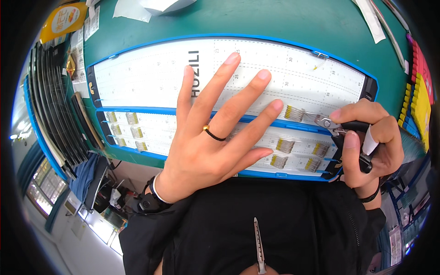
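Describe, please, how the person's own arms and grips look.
The left grip wears a black braided ring with a gold bead; its wrist, a pale band and a black device. The right grip seems to have a white wrap on one finger, and a thin black band at the wrist. The sleeves are black.

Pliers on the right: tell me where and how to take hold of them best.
The pliers are probably best gripped around their black handles, coming from the right. The handles splay out on that side, while the metal head points left over the blue-edged case. The person's right hand holds them from there now, thumb and forefinger near the head.
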Available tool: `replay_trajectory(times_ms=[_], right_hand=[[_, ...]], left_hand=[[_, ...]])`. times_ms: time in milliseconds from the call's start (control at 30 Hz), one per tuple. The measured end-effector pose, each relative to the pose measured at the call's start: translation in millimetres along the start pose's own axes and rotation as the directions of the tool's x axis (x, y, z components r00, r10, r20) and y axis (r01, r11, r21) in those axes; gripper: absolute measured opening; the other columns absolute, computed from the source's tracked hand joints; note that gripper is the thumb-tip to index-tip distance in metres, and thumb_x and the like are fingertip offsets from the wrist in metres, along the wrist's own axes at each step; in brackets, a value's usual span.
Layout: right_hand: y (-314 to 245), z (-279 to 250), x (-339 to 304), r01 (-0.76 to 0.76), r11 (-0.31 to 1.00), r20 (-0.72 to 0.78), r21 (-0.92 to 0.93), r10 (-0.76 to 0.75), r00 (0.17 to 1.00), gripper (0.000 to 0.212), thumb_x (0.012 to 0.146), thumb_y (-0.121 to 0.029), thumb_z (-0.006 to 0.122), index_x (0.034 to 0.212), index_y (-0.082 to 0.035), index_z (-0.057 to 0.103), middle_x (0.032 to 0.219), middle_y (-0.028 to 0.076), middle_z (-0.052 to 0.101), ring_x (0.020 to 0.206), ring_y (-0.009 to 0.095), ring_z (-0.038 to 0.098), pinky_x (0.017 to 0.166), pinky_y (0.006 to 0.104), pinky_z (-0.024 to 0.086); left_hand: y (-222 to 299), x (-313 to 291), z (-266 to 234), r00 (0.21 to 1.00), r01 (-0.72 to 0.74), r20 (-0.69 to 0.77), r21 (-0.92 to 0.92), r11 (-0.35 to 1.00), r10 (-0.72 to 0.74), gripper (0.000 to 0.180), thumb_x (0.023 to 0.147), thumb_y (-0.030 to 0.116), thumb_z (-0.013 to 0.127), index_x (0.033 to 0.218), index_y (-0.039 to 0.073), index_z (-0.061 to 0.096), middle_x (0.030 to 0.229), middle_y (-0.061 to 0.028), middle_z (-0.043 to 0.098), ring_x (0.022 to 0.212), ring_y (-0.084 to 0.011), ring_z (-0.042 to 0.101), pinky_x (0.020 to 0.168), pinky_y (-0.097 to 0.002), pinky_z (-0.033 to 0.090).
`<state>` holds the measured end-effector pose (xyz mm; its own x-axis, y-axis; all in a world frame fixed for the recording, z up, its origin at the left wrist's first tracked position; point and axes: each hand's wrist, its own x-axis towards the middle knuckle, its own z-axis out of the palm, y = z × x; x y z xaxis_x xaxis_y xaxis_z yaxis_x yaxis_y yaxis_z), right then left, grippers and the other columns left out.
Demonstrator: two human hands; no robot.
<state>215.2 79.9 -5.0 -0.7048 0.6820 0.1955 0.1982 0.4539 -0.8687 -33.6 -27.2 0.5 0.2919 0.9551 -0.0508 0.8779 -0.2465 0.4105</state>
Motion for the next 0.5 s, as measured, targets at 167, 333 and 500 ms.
replay_trajectory(times_ms=[167, 333, 500], right_hand=[[0.4, -0.4, 1.7, 0.025, 1.000, 0.015, -0.003, -0.024, 1.000, 0.022, 0.086, 0.005, 0.053, 0.084, -0.008, 0.036, 0.095, 0.026, 0.069, 0.074, 0.015, 0.057, 0.071, 0.0271, 0.047], [0.3, 4.0, -1.5, -0.003, 0.998, -0.043, 0.065, 0.005, 0.999, 0.022, 0.086, 0.004, 0.053, 0.086, -0.008, 0.035, 0.096, 0.025, 0.067, 0.076, 0.016, 0.057, 0.072, 0.0276, 0.047], [0.1, 2.0, -1.6, -0.009, 0.998, -0.026, 0.065, 0.011, 1.000, 0.022, 0.085, 0.004, 0.054, 0.087, -0.008, 0.035, 0.096, 0.025, 0.066, 0.077, 0.016, 0.058, 0.074, 0.0275, 0.048]], left_hand=[[1.4, 0.9, 0.0, 1.000, -0.001, 0.005, 0.013, 1.000, 0.001, 0.060, 0.073, 0.046, 0.073, 0.124, 0.015, 0.072, 0.146, -0.0130, 0.053, 0.141, -0.0463, 0.038, 0.117, -0.0639, 0.021], [1.4, 1.2, 2.2, 1.000, 0.008, -0.017, 0.000, 1.000, -0.008, 0.061, 0.071, 0.045, 0.074, 0.124, 0.016, 0.073, 0.146, -0.0130, 0.053, 0.141, -0.0460, 0.039, 0.116, -0.0640, 0.021], [1.5, 1.5, 2.0, 1.000, 0.007, -0.019, -0.003, 1.000, -0.007, 0.060, 0.072, 0.045, 0.074, 0.124, 0.016, 0.073, 0.146, -0.0129, 0.053, 0.141, -0.0456, 0.039, 0.116, -0.0642, 0.021]])
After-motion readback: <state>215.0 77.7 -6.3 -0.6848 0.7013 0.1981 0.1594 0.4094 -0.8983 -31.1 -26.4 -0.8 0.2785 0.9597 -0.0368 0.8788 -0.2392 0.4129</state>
